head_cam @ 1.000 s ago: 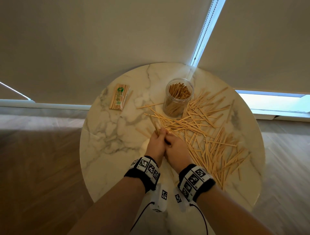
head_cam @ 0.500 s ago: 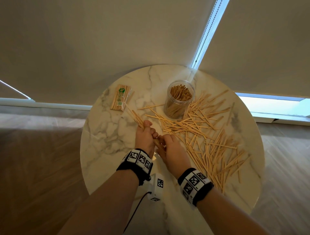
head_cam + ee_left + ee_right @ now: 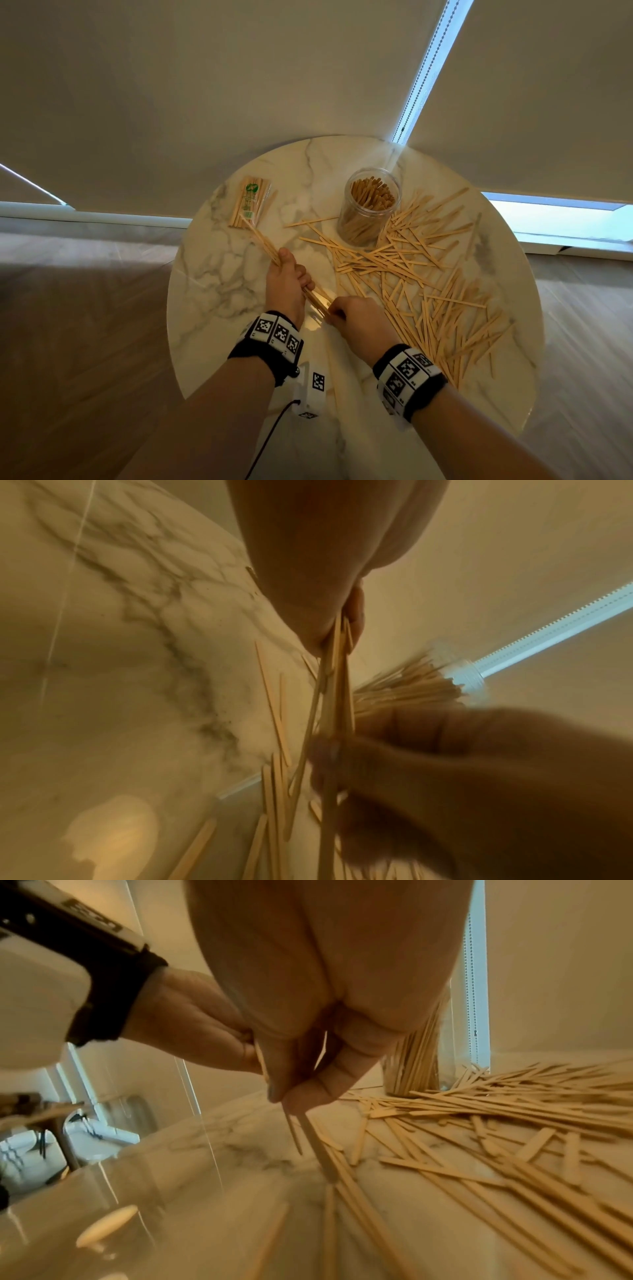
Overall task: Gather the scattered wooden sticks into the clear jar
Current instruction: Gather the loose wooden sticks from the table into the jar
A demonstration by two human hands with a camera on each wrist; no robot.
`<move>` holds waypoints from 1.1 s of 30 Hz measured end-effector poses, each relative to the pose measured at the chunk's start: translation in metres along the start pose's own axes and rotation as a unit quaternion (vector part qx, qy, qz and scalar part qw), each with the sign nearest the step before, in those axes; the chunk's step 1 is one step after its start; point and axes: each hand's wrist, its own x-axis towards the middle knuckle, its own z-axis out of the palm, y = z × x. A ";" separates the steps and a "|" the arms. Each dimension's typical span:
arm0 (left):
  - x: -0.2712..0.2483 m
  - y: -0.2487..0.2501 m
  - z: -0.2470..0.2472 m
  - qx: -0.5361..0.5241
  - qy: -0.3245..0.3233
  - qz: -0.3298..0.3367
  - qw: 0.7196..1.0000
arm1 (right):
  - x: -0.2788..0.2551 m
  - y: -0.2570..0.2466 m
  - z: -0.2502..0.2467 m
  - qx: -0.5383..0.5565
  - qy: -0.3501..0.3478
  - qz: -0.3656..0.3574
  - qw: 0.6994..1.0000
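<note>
Head view: left hand curled in a fist round a bundle of sticks, thumb on top, forearm reaching in from below. Bundle slanted, far ends pointing up-left toward a wrapped packet of sticks near the table's far left edge, near ends poking out under the fist toward the right hand. Right hand just beside the left, fingers curled, pinching the near ends of that bundle. Banded markers on both wrists. Clear jar upright at the far side of the round marble table, already packed with standing sticks. Loose sticks spread across the table's right half, from the jar's foot down past the right wrist.

Left wrist view: left palm filling the top, sticks emerging from the closed grip and running down. Right hand's fingers blurred at lower right, wrapped about the sticks' lower part. Jar behind, rim toward the bright window strip.

Right wrist view: right thumb and fingers pressed together on a few sticks, tips angled down at the tabletop. Left hand close behind, black strap on its wrist. Jar standing beyond, scattered pile to its right.
</note>
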 end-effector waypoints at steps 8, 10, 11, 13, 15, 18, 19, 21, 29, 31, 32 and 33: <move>-0.005 -0.004 -0.001 0.042 -0.014 0.034 0.998 | -0.001 0.001 0.014 -0.006 -0.061 0.022 0.998; -0.007 -0.006 -0.001 0.048 -0.026 0.035 0.998 | -0.002 0.000 0.014 -0.003 -0.058 0.011 0.998; -0.008 -0.009 -0.001 0.058 -0.034 0.037 0.997 | -0.002 -0.002 0.014 0.009 -0.045 0.006 0.999; -0.009 -0.011 -0.001 0.076 -0.044 0.044 0.995 | -0.002 -0.006 0.012 0.042 -0.027 0.005 0.999; -0.008 -0.009 -0.002 0.076 -0.038 0.049 0.995 | -0.004 -0.005 0.011 0.075 -0.044 0.013 0.996; -0.005 -0.001 -0.004 0.060 -0.014 0.060 0.996 | -0.008 0.001 0.011 0.089 -0.119 0.029 0.988; -0.004 0.001 -0.003 0.057 -0.011 0.065 0.996 | -0.009 0.001 0.010 0.108 -0.144 0.037 0.983; -0.003 0.002 -0.002 0.057 -0.008 0.070 0.996 | -0.011 -0.003 0.007 0.164 -0.168 0.043 0.971; -0.017 -0.007 0.005 0.124 -0.038 0.047 0.990 | -0.004 -0.015 -0.001 0.252 -0.123 0.069 0.957; -0.014 -0.008 -0.007 0.201 -0.050 0.038 0.977 | -0.004 -0.009 -0.008 0.148 -0.116 0.064 0.980; -0.013 -0.008 -0.015 0.247 -0.058 0.034 0.967 | -0.003 -0.005 -0.014 0.114 -0.088 0.066 0.987; -0.014 -0.008 -0.023 0.293 -0.070 0.031 0.953 | -0.001 -0.004 -0.023 0.116 -0.044 0.067 0.990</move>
